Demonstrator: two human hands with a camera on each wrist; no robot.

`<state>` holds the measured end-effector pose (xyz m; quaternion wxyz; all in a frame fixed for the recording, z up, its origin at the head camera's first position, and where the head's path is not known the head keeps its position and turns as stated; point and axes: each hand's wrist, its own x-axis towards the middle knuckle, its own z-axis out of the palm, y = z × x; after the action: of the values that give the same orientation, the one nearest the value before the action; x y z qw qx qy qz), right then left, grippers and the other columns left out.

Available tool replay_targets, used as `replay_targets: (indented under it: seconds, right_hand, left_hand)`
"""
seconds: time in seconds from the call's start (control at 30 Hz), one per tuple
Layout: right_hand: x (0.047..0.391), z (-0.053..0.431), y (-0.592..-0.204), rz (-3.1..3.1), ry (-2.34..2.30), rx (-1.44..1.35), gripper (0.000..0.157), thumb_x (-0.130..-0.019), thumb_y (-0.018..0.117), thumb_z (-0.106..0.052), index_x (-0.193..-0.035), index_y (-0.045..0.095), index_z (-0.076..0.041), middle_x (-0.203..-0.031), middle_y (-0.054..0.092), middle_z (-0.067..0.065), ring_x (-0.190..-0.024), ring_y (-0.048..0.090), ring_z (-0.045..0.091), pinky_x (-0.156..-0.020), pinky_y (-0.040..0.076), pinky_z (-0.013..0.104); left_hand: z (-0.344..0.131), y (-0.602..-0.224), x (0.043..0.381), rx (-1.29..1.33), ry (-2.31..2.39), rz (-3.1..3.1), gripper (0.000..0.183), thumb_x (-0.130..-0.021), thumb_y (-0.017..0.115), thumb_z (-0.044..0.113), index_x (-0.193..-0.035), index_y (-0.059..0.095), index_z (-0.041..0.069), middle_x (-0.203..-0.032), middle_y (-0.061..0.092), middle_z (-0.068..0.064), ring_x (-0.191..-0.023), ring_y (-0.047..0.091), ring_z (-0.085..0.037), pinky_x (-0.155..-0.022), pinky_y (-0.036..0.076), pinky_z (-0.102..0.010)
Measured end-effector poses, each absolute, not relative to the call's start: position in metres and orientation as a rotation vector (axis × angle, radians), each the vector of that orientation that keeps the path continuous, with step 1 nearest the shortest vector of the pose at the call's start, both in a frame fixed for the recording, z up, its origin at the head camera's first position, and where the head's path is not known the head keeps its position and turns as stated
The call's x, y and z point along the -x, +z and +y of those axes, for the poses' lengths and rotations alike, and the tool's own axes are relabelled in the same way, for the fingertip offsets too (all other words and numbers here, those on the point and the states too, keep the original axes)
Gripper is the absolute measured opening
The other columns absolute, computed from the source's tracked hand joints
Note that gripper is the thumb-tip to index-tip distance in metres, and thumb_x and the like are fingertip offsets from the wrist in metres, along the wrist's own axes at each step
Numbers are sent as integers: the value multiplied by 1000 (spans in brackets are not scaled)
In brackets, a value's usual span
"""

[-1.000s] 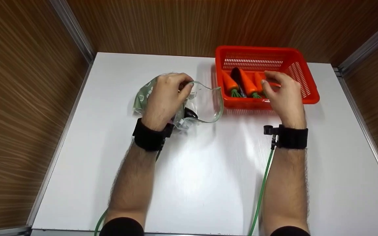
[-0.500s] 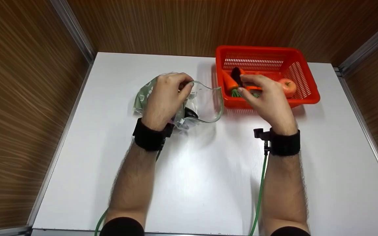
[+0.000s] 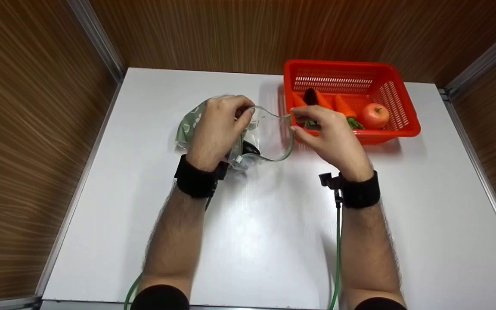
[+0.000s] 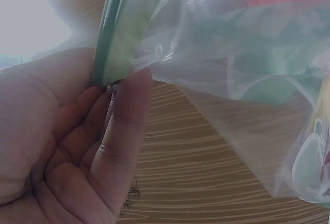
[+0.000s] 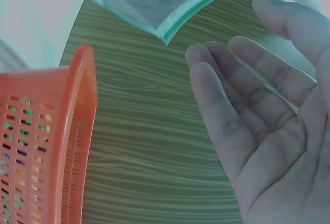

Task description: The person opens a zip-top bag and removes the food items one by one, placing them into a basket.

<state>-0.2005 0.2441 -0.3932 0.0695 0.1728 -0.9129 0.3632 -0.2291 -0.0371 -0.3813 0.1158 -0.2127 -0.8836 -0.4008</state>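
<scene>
My left hand pinches the green-edged rim of a clear zip bag between thumb and fingers. Green printed patches show on the bag, and a dark, glossy eggplant lies inside it. The bag's mouth gapes toward the right. My right hand holds nothing; its thumb and fingers are spread apart right at the far edge of the mouth. In the right wrist view, the corner of the bag's green rim sits just past the fingertips. The left wrist view has thumb and index finger on the green zip strip.
A red plastic basket stands at the back right, just behind my right hand. In it are several carrots, an eggplant and an apple. Wooden panels wall the white table at the back and sides.
My right hand has moved left from over the basket to the bag's mouth, uncovering the apple and a carrot. My left hand keeps its pinch on the bag in place.
</scene>
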Motion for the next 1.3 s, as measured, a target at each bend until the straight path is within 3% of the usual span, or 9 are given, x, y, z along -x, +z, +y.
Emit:
replay_targets:
  seconds: [0.53, 0.77, 1.0, 1.3]
  right_hand:
    - [205, 216, -406, -2782, 1171, -653, 35, -110, 84, -13, -143, 81, -4, -141, 83, 16, -122, 84, 34, -110, 70, 54]
    - [212, 202, -419, -2846, 1217, -675, 36, -109, 83, -11, -144, 80, -3, -143, 83, 16, -129, 83, 35, -112, 70, 51]
    - [219, 192, -434, -2916, 1122, -716, 34, -110, 81, -13, -143, 81, -2, -142, 84, 19, -128, 84, 40, -113, 69, 57]
    - [223, 176, -454, -2964, 1023, -737, 35, -108, 83, -9, -142, 80, 1, -144, 83, 23, -126, 85, 40, -112, 69, 55]
  left_hand:
    - [-37, -381, 229, 618, -1139, -2601, 16, -114, 76, 11, -118, 89, 3, -112, 90, -13, -103, 85, -27, -98, 67, -43]
    - [-37, -381, 230, 615, -1145, -2615, 18, -115, 76, 13, -120, 89, 3, -114, 90, -13, -105, 85, -27, -100, 67, -43]
    - [-36, -381, 230, 622, -1149, -2603, 17, -114, 75, 12, -118, 89, 2, -112, 90, -13, -103, 85, -27, -97, 67, -43]
    - [-36, -381, 229, 641, -1163, -2586, 16, -114, 76, 11, -117, 89, 3, -111, 90, -13, -102, 85, -26, -95, 67, -42]
